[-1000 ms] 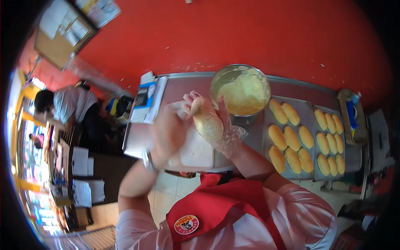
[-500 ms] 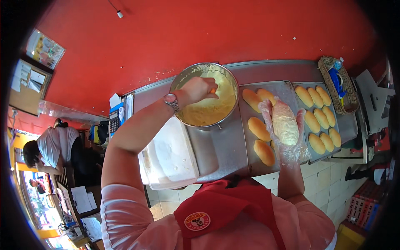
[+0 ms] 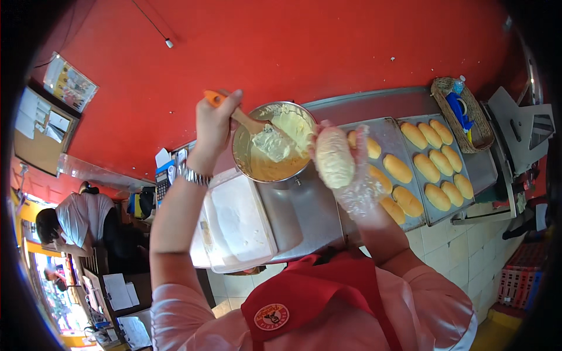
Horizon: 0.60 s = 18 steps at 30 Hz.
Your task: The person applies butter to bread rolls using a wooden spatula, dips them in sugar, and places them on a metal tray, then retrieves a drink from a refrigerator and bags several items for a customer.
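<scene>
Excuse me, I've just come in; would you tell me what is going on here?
A person in a red apron holds an orange-handled spatula in the left hand, its cream-covered blade over a metal bowl of pale cream. The plastic-gloved right hand holds a bun coated with similar cream. To the right, uncoated buns lie on two trays.

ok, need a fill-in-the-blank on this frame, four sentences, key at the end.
1. The left hand grips a spatula whose handle end is bright ____.
2. The gloved hand, the person's ____ one, holds a pale-coated roll.
3. The steel bowl stands to the ____ of the trays of plain rolls.
4. The wall behind the bowl is ____.

Missing words: orange; right; left; red.
</scene>
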Tool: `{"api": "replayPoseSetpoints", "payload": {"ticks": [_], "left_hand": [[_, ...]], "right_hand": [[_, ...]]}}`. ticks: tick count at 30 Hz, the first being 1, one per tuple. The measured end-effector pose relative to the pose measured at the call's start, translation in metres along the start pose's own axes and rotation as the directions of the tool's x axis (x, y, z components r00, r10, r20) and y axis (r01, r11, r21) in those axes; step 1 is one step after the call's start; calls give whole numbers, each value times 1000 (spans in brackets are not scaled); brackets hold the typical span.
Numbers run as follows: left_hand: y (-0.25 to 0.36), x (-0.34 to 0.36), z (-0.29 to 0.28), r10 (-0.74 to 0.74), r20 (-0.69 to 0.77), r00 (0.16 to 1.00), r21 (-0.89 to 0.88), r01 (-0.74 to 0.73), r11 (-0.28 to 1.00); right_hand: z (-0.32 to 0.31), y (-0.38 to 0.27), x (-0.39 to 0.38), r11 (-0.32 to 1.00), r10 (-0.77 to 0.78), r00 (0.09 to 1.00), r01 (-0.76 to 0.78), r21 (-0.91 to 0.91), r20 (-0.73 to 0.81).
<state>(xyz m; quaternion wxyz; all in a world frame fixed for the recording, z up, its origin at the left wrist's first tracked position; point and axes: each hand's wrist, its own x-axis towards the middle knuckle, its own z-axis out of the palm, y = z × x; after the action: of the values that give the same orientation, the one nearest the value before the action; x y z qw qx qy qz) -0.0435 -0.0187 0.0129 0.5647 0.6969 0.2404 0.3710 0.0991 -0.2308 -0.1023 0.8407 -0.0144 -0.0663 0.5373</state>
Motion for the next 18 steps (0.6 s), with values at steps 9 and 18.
{"api": "replayPoseSetpoints", "payload": {"ticks": [9,18], "left_hand": [[60,-212,2,673,609,420,466,-876,124],[91,-154,-136,362,-407,838,520,-113,846]], "right_hand": [[22,115,32,920,272,923,-332,210,271],[49,240,-6,860,482,815,-510,4,322]]}}
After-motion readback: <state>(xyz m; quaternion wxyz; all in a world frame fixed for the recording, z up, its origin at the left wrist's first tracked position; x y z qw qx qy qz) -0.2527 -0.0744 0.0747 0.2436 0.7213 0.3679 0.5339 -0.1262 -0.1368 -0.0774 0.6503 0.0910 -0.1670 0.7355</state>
